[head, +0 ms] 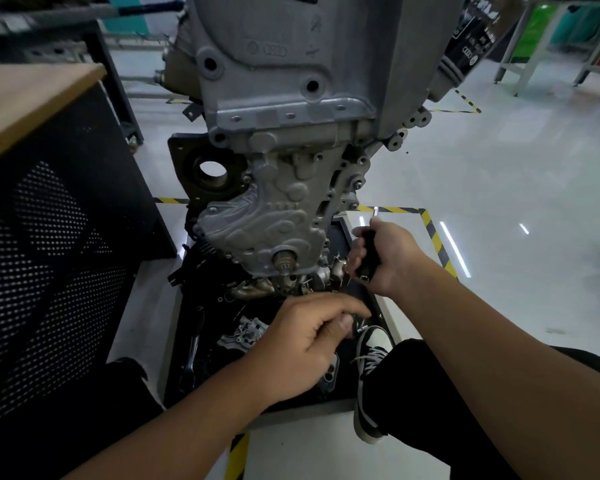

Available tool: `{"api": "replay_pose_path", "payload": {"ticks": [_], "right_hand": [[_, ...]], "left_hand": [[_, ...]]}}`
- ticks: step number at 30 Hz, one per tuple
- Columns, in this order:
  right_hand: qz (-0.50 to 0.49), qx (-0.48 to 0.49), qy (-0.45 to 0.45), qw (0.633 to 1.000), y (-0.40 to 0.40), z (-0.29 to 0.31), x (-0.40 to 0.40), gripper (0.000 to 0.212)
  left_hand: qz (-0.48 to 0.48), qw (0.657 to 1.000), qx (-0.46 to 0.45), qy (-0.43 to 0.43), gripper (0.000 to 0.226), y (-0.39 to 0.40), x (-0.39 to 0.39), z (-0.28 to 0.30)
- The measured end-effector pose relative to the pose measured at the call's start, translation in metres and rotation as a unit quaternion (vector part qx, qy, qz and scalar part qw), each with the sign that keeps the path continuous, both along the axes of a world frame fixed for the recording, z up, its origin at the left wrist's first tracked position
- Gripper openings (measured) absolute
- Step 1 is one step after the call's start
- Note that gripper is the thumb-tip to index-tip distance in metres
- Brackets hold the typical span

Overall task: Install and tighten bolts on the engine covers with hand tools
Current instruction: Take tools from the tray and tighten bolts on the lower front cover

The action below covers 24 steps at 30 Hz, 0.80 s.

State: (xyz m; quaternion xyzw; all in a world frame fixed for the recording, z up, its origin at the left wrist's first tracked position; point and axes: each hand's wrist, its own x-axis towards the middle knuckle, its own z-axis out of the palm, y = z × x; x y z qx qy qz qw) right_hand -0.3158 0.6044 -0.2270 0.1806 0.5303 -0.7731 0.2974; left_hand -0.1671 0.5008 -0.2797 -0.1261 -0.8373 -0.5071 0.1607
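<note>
Workshop floor, engine [284,188] upright on black tray [347,237]. Right hand [381,258] beside engine, fingers gripping black-handled tool [368,254], ready to tighten. Left hand [305,344] below engine pinches small bolt [361,328] for installing.

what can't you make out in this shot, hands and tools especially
- Head view: whatever the left hand pinches; thumb and curled fingers cover it.
- Head view: working end of the black-handled tool in the right hand; too thin and bright against the floor.
- Head view: small parts in the black tray; dim, partly behind the left hand.
- Head view: top of the engine; cut off by the frame edge.
</note>
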Motion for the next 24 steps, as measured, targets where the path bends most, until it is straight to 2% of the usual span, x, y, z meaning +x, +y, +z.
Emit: {"api": "replay_pose_path", "payload": {"ticks": [2,4,5,7,9,10,15,18,22,24], "right_hand": [[0.067,0.033,0.034,0.997,-0.002,0.000,0.009,0.042],[0.115,0.088,0.091,0.985,-0.006,-0.004,0.018,0.032],[0.124,0.124,0.126,0.976,-0.006,-0.006,0.021,0.025],[0.128,0.181,0.182,0.958,-0.006,-0.006,0.022,0.008],[0.136,0.195,0.204,0.950,-0.002,-0.004,0.022,0.007],[0.140,0.188,0.207,0.950,0.001,-0.004,0.022,0.009],[0.136,0.192,0.253,0.938,0.024,-0.013,0.023,0.008],[0.150,0.195,0.310,0.918,0.029,-0.014,0.015,0.031],[0.167,0.199,0.337,0.905,0.027,-0.019,0.002,0.033],[0.166,0.225,0.347,0.895,0.026,-0.028,-0.002,0.046]], "left_hand": [[0.047,0.992,0.087,-0.084,0.019,0.002,0.003,0.002],[0.122,0.968,0.166,-0.141,0.007,0.001,-0.003,0.007],[0.159,0.956,0.186,-0.162,0.008,-0.001,-0.010,0.009],[0.231,0.909,0.269,-0.218,0.029,-0.006,-0.027,0.014],[0.261,0.855,0.354,-0.274,0.020,-0.011,-0.045,0.019],[0.263,0.843,0.363,-0.297,0.015,-0.013,-0.054,0.022],[0.216,0.842,0.367,-0.331,0.026,-0.004,-0.118,0.033],[0.194,0.833,0.400,-0.329,0.025,0.008,-0.150,0.037],[0.236,0.808,0.438,-0.315,0.022,0.015,-0.172,0.030],[0.245,0.790,0.463,-0.319,0.020,0.016,-0.176,0.028]]}}
